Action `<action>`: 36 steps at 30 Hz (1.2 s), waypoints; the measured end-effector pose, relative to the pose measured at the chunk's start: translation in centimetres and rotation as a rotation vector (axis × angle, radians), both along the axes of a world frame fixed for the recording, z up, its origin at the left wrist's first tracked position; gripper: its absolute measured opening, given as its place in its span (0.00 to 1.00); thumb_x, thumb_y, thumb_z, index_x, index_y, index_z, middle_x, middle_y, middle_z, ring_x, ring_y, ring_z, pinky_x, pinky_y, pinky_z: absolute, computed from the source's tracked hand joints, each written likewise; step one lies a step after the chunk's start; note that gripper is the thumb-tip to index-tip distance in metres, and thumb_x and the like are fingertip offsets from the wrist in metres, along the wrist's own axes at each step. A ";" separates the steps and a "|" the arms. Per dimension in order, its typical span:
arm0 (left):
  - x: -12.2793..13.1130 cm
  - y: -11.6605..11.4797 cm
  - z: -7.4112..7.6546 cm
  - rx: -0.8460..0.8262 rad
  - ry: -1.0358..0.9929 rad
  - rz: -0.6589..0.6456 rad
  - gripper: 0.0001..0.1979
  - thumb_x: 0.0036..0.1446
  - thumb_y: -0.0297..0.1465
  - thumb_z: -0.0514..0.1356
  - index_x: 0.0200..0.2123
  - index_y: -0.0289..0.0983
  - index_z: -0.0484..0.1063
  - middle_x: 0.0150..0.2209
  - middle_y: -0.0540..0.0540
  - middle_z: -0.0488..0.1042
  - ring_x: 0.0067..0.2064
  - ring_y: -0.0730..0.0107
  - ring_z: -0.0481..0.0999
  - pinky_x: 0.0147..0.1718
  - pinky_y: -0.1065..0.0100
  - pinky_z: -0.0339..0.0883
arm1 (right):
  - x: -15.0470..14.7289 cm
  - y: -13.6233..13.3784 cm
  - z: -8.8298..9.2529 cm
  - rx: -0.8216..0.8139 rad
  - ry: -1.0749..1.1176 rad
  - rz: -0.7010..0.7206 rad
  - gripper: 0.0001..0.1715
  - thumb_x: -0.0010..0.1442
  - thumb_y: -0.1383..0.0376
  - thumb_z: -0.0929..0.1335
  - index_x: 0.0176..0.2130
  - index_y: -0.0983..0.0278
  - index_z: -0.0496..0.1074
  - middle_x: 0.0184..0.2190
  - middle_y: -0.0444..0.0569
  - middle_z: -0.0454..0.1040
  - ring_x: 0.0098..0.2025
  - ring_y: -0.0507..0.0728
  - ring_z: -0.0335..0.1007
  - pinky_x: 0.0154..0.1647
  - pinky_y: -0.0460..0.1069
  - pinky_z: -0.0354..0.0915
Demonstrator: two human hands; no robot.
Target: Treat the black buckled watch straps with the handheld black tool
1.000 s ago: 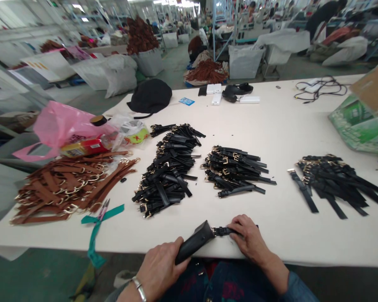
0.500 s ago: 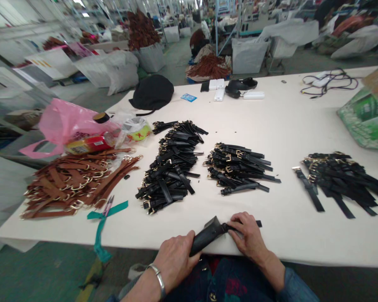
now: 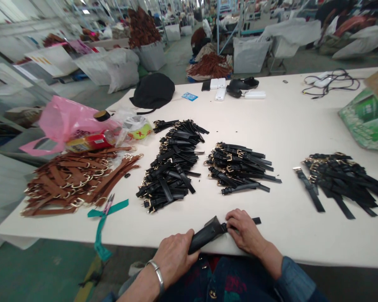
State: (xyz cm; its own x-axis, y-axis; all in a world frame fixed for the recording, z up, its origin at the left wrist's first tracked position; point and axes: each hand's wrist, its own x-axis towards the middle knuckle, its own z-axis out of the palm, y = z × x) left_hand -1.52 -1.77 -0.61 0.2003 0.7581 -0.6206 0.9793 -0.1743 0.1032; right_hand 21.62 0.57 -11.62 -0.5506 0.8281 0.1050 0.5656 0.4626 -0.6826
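Observation:
My left hand (image 3: 176,253), a metal bangle at its wrist, is wrapped round a thick black tool (image 3: 206,235) at the table's front edge; its exact kind I cannot make out. The fingers of my right hand (image 3: 244,230) pinch a black leather strap (image 3: 256,220) at the tool's far end. The strap's tip sticks out to the right of my fingers, and the rest is hidden by them. Ahead lie a large pile of black buckle straps (image 3: 171,167) and a smaller pile of buckle straps (image 3: 241,165). More black straps (image 3: 340,180) lie to the right.
Brown straps with metal rings (image 3: 72,180) lie at left, beside a pink plastic bag (image 3: 72,119). Thread snips (image 3: 108,203) with teal ribbon (image 3: 102,230) lie near the front edge. A black cap (image 3: 154,90), white devices (image 3: 220,93), cables (image 3: 330,84) and a green box (image 3: 368,113) stand farther back.
My right hand has turned slightly, its fingers curling closer over the strap by the tool's end. The left hand keeps its grip on the tool, almost unmoved.

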 end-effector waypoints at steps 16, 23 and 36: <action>0.0 -0.1 -0.1 0.030 -0.006 -0.024 0.14 0.53 0.41 0.47 0.38 0.41 0.63 0.31 0.45 0.75 0.35 0.57 0.75 0.32 0.61 0.65 | -1.7 0.0 -0.5 -0.168 0.076 -0.298 0.09 0.60 0.63 0.59 0.30 0.61 0.65 0.27 0.43 0.69 0.31 0.54 0.63 0.37 0.49 0.56; 0.1 0.0 0.0 -0.008 0.010 0.001 0.15 0.52 0.41 0.47 0.39 0.41 0.64 0.32 0.44 0.75 0.36 0.59 0.74 0.33 0.63 0.65 | -1.1 0.0 -1.1 -0.023 0.080 -0.185 0.11 0.55 0.68 0.62 0.41 0.61 0.67 0.35 0.48 0.71 0.37 0.55 0.65 0.40 0.51 0.58; 0.2 0.2 0.8 -0.022 0.050 -0.037 0.16 0.54 0.41 0.46 0.41 0.40 0.63 0.33 0.44 0.75 0.36 0.59 0.74 0.34 0.62 0.64 | 0.3 -0.3 -1.4 0.053 0.095 -0.025 0.18 0.53 0.71 0.63 0.44 0.59 0.68 0.44 0.53 0.65 0.42 0.58 0.61 0.43 0.57 0.60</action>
State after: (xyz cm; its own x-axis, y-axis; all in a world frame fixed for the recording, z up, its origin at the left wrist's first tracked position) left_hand -1.29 -1.60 0.19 0.1967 0.7367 -0.6469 0.9762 -0.2089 0.0589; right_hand 21.89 0.25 -12.99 -0.5153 0.8334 0.1997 0.5115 0.4861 -0.7086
